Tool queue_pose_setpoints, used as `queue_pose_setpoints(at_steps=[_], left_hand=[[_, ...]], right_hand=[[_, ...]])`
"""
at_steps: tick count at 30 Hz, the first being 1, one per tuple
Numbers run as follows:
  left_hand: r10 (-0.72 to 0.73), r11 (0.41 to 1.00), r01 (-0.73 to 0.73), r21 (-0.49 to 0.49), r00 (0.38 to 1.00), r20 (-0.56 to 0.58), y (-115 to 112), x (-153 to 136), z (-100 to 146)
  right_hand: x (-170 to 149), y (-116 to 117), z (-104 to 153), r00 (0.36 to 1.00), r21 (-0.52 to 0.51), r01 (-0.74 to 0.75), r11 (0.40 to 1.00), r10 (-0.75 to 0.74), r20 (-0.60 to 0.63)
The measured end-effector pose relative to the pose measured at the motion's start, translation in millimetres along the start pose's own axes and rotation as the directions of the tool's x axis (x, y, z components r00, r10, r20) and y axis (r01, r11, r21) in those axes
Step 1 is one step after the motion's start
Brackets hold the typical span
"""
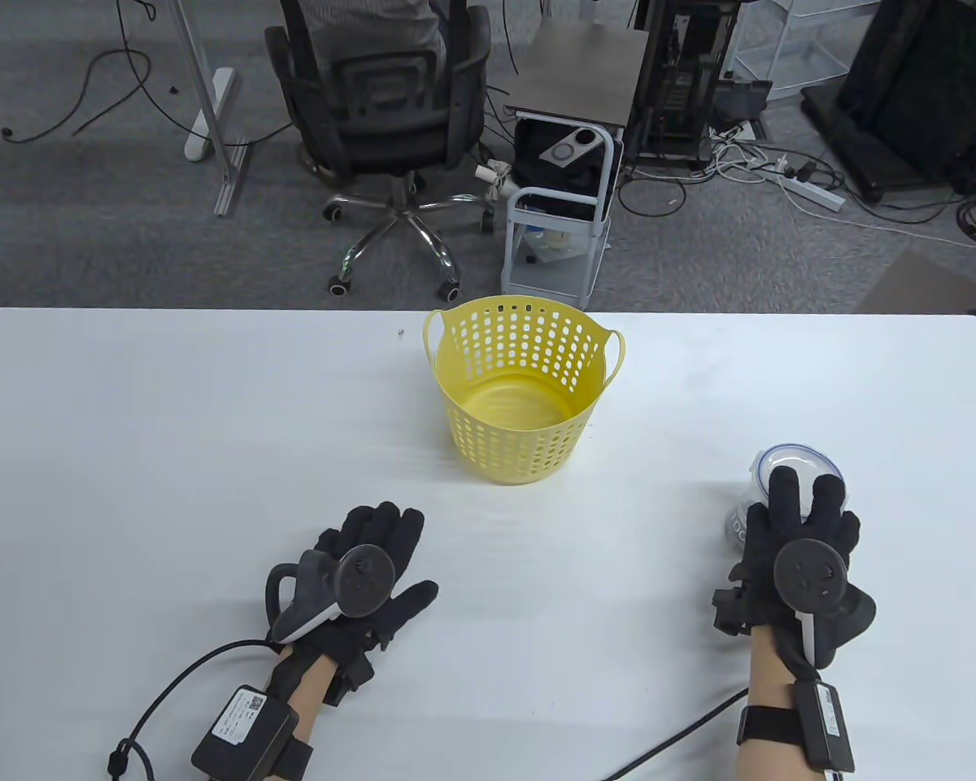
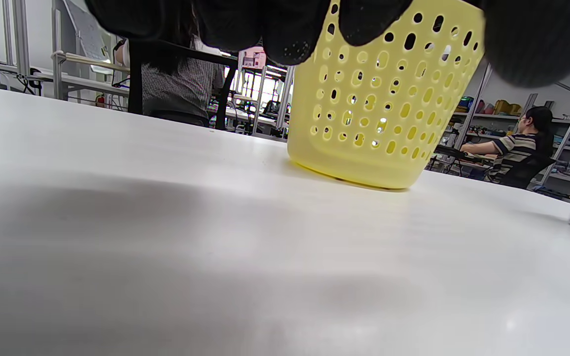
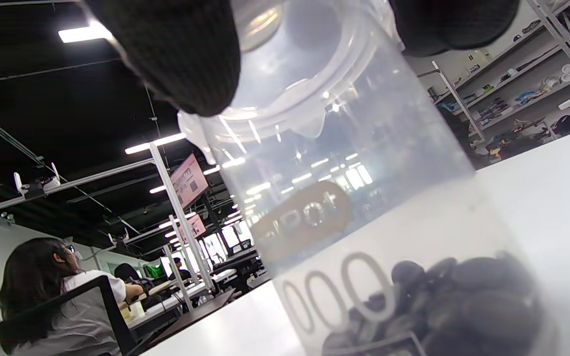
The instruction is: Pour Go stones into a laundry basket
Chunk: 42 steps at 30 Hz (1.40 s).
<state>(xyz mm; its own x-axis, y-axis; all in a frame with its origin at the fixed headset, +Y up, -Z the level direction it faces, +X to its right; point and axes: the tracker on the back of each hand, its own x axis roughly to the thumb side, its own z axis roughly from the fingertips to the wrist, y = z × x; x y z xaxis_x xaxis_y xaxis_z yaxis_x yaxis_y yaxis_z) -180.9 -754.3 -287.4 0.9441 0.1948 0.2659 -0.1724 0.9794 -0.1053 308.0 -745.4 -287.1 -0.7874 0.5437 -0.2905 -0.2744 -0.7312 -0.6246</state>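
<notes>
On the white table (image 1: 171, 423), right hand (image 1: 797, 553) grips a clear jar (image 3: 344, 198) of black Go stones (image 3: 463, 301), right of the yellow basket (image 1: 525, 390), while left hand (image 1: 366, 569) rests open, holding nothing

The black-gloved left hand (image 1: 370, 573) lay flat, palm down, fingers spread toward one o'clock, gripping nothing. The black-gloved right hand (image 1: 797, 541) reached toward twelve o'clock, its fingers (image 3: 181, 54) draped over something, forearm straight behind it.
</notes>
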Motion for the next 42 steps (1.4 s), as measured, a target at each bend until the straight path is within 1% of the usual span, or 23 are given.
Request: queue_pose_setpoints(at_steps=[3,7,12,17,21,29,36,42], left_hand=[[-0.002,1.000,0.002,-0.002,1.000,0.000,0.0,0.0,0.4],[0.000,1.000,0.000,-0.001,1.000,-0.005,0.5,-0.7,0.2],[0.002,1.000,-0.002,-0.002,1.000,-0.007,0.3,-1.1,0.1],[0.003,1.000,-0.003,-0.004,1.000,-0.012,0.1,-1.6,0.4],[0.005,1.000,-0.005,-0.007,1.000,-0.019,0.2,-2.1,1.1],[0.010,1.000,-0.010,-0.011,1.000,-0.023,-0.1,-2.8,1.0],[0.019,1.000,-0.020,-0.010,0.999,-0.029,-0.3,-4.2,1.6],[0.021,1.000,-0.021,-0.016,0.999,-0.029,-0.7,-4.1,1.4]], right_hand=[[3.6,-3.3,0.7,1.000,-0.013,0.022,1.000,-0.021,0.021],[17.0,-9.0,3.4,0.995,-0.022,0.045,0.999,-0.042,0.095],[41.4,-15.6,12.7,0.973,-0.022,0.064,0.998,-0.057,0.225],[68.6,-16.0,26.6,0.931,0.006,0.092,0.996,-0.088,0.354],[92.8,-11.4,44.3,0.888,0.059,0.124,0.990,-0.138,0.440],[123.9,-3.8,79.0,0.811,0.207,0.225,0.952,-0.301,0.501],[145.6,0.3,109.7,0.732,0.301,0.214,0.929,-0.357,0.581],[156.7,6.4,128.2,0.674,0.360,0.188,0.914,-0.386,0.630]])
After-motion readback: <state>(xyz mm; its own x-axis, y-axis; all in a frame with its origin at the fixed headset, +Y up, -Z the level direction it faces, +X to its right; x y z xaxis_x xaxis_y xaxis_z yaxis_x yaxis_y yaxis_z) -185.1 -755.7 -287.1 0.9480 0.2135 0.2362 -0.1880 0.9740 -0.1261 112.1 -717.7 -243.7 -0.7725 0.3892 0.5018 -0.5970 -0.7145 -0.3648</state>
